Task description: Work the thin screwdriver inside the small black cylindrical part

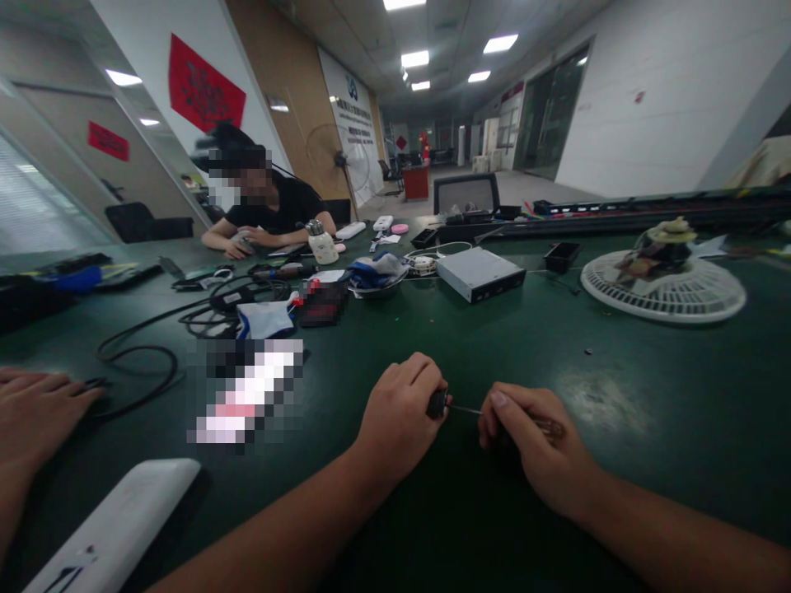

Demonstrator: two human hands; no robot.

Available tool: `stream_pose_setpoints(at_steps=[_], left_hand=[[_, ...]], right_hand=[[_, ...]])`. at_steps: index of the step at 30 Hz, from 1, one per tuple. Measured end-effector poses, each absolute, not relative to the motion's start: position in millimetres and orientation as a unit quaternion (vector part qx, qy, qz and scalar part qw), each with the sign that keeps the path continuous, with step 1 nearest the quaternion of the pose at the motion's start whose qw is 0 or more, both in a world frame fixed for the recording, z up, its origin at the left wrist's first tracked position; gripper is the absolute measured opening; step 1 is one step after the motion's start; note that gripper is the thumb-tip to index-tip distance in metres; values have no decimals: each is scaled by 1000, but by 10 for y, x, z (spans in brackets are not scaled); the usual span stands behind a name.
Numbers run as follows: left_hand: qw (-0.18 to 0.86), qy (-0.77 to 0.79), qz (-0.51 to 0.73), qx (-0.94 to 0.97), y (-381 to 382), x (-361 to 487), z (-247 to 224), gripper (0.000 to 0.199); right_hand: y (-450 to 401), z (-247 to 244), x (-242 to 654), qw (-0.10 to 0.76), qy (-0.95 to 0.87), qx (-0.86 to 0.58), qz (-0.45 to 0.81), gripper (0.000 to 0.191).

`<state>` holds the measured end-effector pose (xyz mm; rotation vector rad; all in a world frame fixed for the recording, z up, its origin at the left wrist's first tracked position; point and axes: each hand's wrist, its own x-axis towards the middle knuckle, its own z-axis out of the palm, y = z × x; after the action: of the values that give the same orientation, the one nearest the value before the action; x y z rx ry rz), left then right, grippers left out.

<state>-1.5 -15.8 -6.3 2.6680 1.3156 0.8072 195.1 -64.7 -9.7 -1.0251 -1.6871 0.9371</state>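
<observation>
Low over the green table (494, 338), my left hand (401, 416) is closed around a small black part (438, 403); most of it is hidden by the fingers. My right hand (537, 441) grips a screwdriver (549, 427) with a brownish see-through handle. Its thin metal shaft points left and reaches the black part, though the exact contact at the tip is too small to make out. On the table beyond my hands sits a grey optical drive (479, 268).
At the left edge lies another person's hand (40, 412), near a black cable (148, 403). A white case (117, 527) is at front left, a white fan grille with a motor (664, 288) at right. Another person (265, 198) sits across the table.
</observation>
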Motion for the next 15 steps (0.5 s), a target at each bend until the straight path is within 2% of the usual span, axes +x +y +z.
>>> stream_pose_setpoints(at_steps=[3,9,15], left_hand=[[18,422,254,870,-156,-22,-63,14],[18,409,260,874,-151,-25,-62,23],[21,434,257,863,-173,-11,-31,22]], right_hand=[[-644,-100,1952,462,-682,-432,366,45],[-611,-95,1951,453,-673,-402,424,43],[-622,-100,1943,464,-672,-444,369,45]])
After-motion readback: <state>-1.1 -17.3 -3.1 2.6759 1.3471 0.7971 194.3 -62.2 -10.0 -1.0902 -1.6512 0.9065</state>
